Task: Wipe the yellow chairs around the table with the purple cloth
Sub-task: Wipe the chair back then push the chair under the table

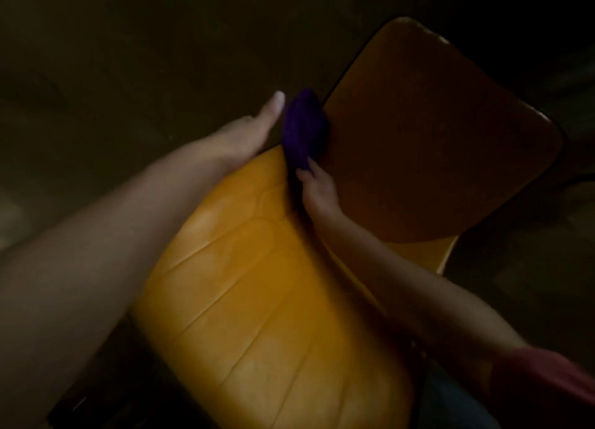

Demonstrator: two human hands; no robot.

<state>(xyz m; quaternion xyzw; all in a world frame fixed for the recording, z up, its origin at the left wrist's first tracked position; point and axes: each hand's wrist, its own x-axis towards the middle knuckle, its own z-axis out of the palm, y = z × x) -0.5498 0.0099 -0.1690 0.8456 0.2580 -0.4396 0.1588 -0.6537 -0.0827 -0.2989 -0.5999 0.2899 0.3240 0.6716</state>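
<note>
Centre frame, the right hand point(317, 189) grips the purple cloth point(302, 129) against the yellow chair point(273, 300) where seat meets backrest; the left hand point(249, 129), fingers straight, rests just left of it.

Dim indoor seating area, type undetermined. Evidence: yellow padded chair point(273, 300) near, its backrest point(434, 132) far right, dark floor point(128, 42) beyond.

dim, blurred view, no text, label, brand, number or sign readable on anything
</note>
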